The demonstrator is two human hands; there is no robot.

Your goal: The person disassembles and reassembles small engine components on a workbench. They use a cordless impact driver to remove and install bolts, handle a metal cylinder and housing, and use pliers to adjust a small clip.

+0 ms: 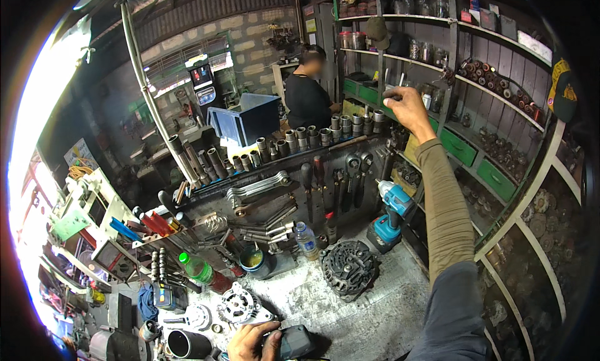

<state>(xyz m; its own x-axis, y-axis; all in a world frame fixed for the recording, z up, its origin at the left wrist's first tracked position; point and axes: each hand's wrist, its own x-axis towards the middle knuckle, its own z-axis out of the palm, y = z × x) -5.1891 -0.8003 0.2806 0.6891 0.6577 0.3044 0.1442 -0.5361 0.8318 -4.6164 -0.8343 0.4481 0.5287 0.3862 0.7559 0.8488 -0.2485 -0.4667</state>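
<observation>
A crowded workshop bench. The right hand (407,106) stretches far up to a shelf (400,80), fingers curled shut around a small dark object too small to identify. At that reach it could slip and fall among the sockets (312,136) below. The left hand (253,342) rests low on the bench (369,311), fingers wrapped loosely around a dark handheld device (294,342), beside a silver alternator (240,306).

The right arm (445,211) wears a long olive-green sleeve, under a dark grey upper sleeve (451,317).
</observation>
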